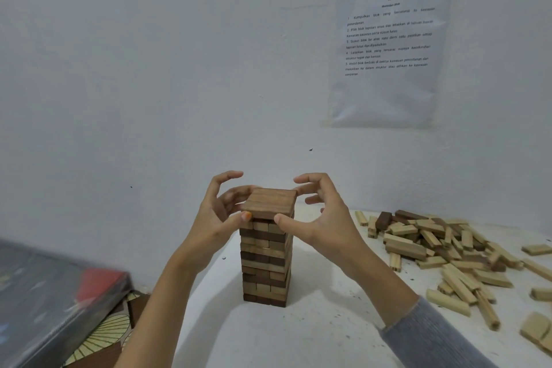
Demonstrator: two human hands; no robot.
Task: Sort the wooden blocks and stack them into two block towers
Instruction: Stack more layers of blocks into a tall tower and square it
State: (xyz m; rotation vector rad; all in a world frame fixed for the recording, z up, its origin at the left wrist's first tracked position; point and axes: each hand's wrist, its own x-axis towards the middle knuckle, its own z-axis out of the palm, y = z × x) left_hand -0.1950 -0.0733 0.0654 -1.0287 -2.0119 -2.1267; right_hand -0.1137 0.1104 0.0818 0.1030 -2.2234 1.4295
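A tower of dark and light wooden blocks [265, 263] stands upright on the white table [298, 334], a little left of centre. Its top layer [270, 202] is a flat square of brown blocks. My left hand [215, 218] curls around the left side of that layer, thumb on the front left corner and fingers behind. My right hand [325, 218] curls around the right side, its thumb against the front face just under the top layer and fingertips at the back right corner. The index fingers of both hands are lifted off the blocks.
A loose pile of several light and dark blocks [448, 251] covers the right part of the table. A dark box [44, 293] and a patterned mat [104, 334] lie low at the left. A printed sheet [388, 51] hangs on the white wall behind.
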